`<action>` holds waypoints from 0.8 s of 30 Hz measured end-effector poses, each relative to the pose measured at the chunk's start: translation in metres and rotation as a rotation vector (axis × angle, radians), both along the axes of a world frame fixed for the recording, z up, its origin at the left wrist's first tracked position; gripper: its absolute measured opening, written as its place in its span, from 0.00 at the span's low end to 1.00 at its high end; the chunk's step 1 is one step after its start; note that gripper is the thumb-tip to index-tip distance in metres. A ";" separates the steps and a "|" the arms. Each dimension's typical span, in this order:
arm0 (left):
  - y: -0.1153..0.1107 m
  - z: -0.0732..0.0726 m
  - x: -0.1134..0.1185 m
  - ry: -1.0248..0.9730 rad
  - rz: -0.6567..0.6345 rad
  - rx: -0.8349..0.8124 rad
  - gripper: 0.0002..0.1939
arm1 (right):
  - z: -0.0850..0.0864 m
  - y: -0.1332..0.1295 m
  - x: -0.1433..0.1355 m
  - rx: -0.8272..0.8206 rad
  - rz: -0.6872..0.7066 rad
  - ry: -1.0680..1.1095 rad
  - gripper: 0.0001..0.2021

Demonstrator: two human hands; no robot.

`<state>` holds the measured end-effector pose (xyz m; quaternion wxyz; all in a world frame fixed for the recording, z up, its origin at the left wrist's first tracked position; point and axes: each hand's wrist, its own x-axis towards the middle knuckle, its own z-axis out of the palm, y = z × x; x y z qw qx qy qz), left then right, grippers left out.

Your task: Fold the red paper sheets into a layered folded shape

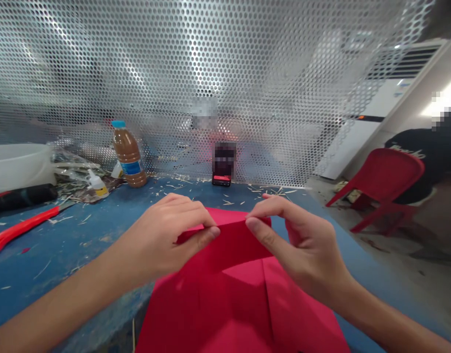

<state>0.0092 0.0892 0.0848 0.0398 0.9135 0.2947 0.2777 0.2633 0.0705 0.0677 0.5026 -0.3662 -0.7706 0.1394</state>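
A large sheet of red paper (225,304) lies in front of me on the blue tabletop, creased and overlapped along a line right of its middle. Its far edge is raised as a darker red flap (228,245). On that flap's top edge, my left hand (177,230) pinches with thumb and forefinger. A short way to the right, my right hand (295,235) pinches the same edge between thumb and forefinger. Both hands are closed on the paper, and the flap stands tilted between them.
Left on the blue table (100,245) lie a red-handled cutter (26,225), a glue bottle (97,185), a brown-filled bottle (129,154) and a white tub (19,166). A phone (222,164) leans on the perforated metal screen (166,73). Rightward, a person sits on a red chair (390,171).
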 end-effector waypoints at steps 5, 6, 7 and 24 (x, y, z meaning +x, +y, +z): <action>0.016 -0.003 -0.012 0.024 0.056 -0.058 0.14 | -0.002 0.016 0.009 -0.290 0.010 0.193 0.09; 0.019 -0.003 -0.014 0.029 0.065 -0.090 0.15 | -0.003 0.019 0.010 -0.342 0.020 0.219 0.10; 0.021 -0.004 -0.015 0.034 0.076 -0.122 0.16 | -0.004 0.021 0.012 -0.393 0.029 0.246 0.11; 0.027 -0.036 -0.015 0.389 0.161 -0.233 0.13 | -0.040 0.041 0.024 -0.292 -0.150 -0.649 0.03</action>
